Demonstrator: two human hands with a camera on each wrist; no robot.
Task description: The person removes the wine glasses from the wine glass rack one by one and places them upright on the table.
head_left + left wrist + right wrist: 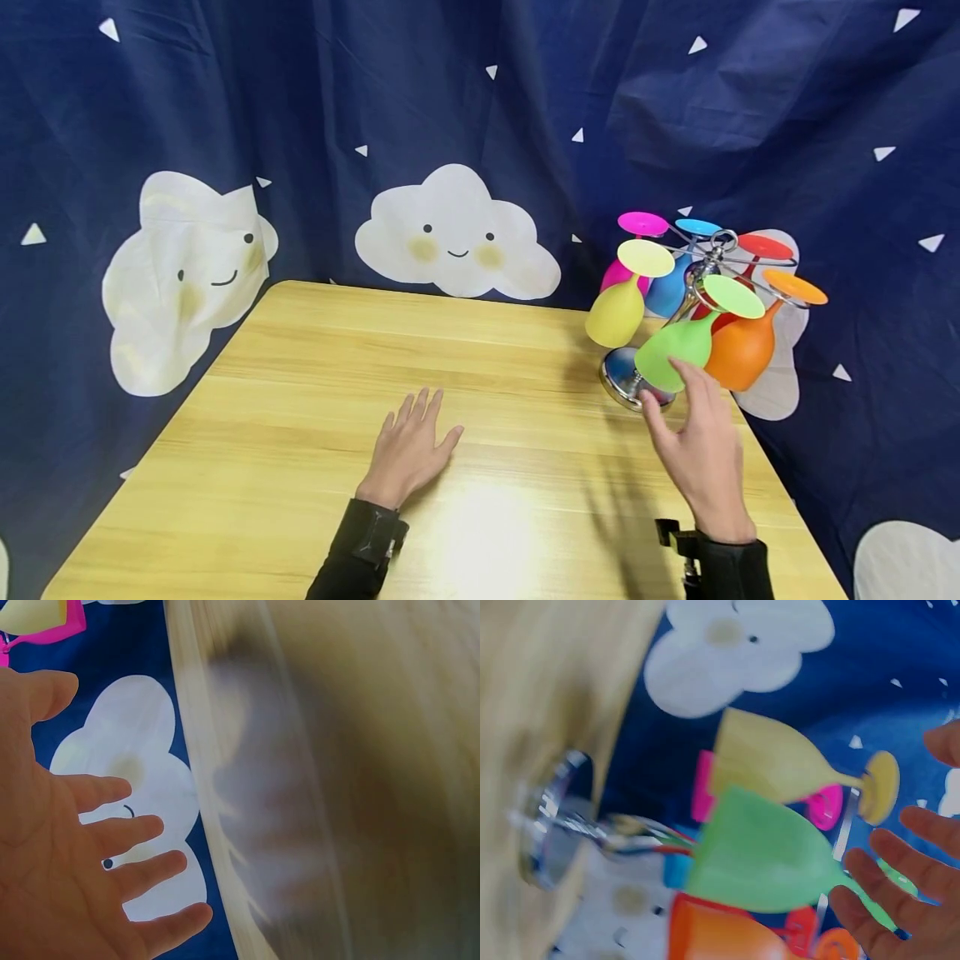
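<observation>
Right-hand grip [703,450], lower right of the head view: wide, thumb and fingers apart, holding nothing, close by a green goblet [670,350]; contact, from where I stand, cannot be told. Left-hand grip [411,454], lower centre: fingers spread over the tabletop [300,358]. Metal stand [613,377], right of frame: green goblet hung upside down among five other goblets [617,315], yellow, orange, red, blue, pink.

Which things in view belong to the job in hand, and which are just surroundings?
Likely in the job:
right hand
green goblet, closest to it
metal rack holding the goblets
yellow goblet, pink goblet, blue goblet, red goblet, orange goblet

Likely just surroundings:
wooden table
cloud-patterned curtain
</observation>
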